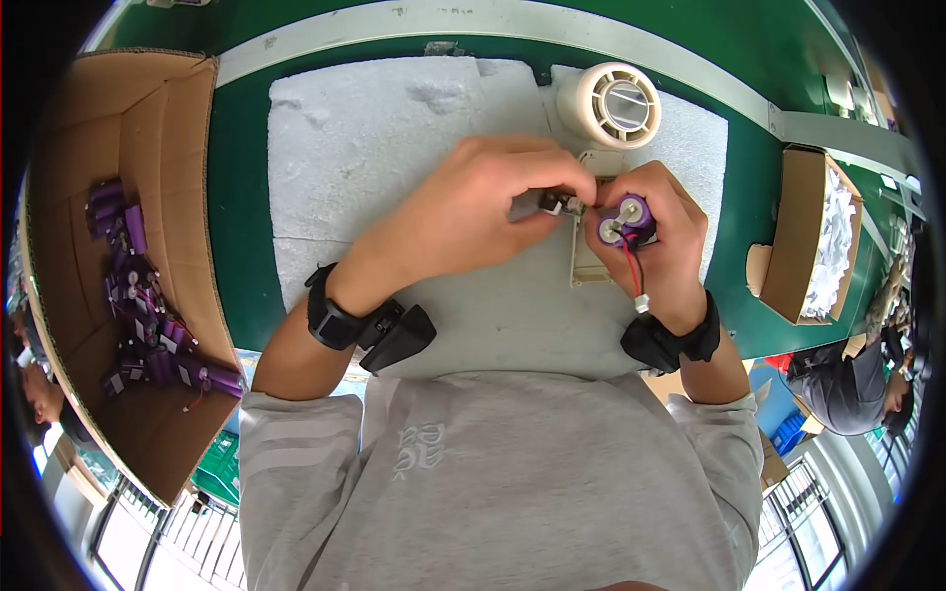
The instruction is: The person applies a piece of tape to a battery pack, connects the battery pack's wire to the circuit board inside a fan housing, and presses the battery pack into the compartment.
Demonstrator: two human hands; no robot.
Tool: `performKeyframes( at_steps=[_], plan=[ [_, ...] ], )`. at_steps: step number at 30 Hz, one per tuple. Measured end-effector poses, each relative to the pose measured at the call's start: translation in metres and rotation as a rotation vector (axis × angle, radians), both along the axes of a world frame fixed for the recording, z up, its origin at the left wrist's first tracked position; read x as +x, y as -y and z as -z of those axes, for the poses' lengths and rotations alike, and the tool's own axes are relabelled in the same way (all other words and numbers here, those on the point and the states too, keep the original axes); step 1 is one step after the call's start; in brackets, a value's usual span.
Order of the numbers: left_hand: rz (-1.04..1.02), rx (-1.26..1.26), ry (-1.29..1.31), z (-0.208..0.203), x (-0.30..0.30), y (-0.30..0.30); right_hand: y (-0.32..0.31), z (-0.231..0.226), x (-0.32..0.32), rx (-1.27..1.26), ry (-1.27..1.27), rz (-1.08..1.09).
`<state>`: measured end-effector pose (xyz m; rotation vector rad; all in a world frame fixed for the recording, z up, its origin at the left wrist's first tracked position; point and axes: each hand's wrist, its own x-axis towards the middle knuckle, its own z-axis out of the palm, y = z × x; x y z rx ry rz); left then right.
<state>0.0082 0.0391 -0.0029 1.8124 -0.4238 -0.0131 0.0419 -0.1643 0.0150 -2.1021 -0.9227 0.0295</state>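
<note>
My right hand (662,229) is wrapped round a purple battery pack (631,214), with the ends of two cells facing up. Red and black wires (633,264) hang from the pack to a small white plug (641,303). My left hand (483,202) has thumb and fingers pinched together close by the right fingertips; small dark and whitish parts (558,205) show beneath its fingers, too hidden to name. Under both hands lies a cream plastic housing (589,268), partly covered by them. Just beyond it, a round cream fan-like part (613,106) with a spoked ring lies on its side.
A white foam sheet (335,148) covers the green table (241,217). At left, a large cardboard box (163,108) holds several purple battery packs (138,286). A smaller cardboard box (788,241) with white pieces (833,246) stands at right. Another person (847,384) sits beyond it.
</note>
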Motion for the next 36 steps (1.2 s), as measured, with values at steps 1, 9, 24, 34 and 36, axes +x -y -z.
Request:
performKeyframes(
  at_steps=[1, 9, 24, 34, 36],
  plan=[
    [0.001, 0.044, 0.104, 0.003, 0.002, -0.003, 0.0, 0.0, 0.0, -0.005, -0.001, -0.004],
    [-0.032, 0.051, 0.054, -0.004, -0.004, 0.001, -0.002, 0.0, 0.001, -0.049, 0.062, -0.054],
    [-0.037, -0.085, -0.033, 0.0, -0.004, 0.007, 0.014, -0.012, 0.008, 0.435, -0.592, 0.136],
    [-0.038, -0.097, -0.145, -0.006, -0.005, 0.006, 0.014, -0.026, 0.008, 0.082, -0.452, -0.015],
    [-0.05, -0.099, -0.15, -0.005, -0.005, 0.006, 0.012, -0.028, 0.004, 0.038, -0.473, -0.01]
  ],
)
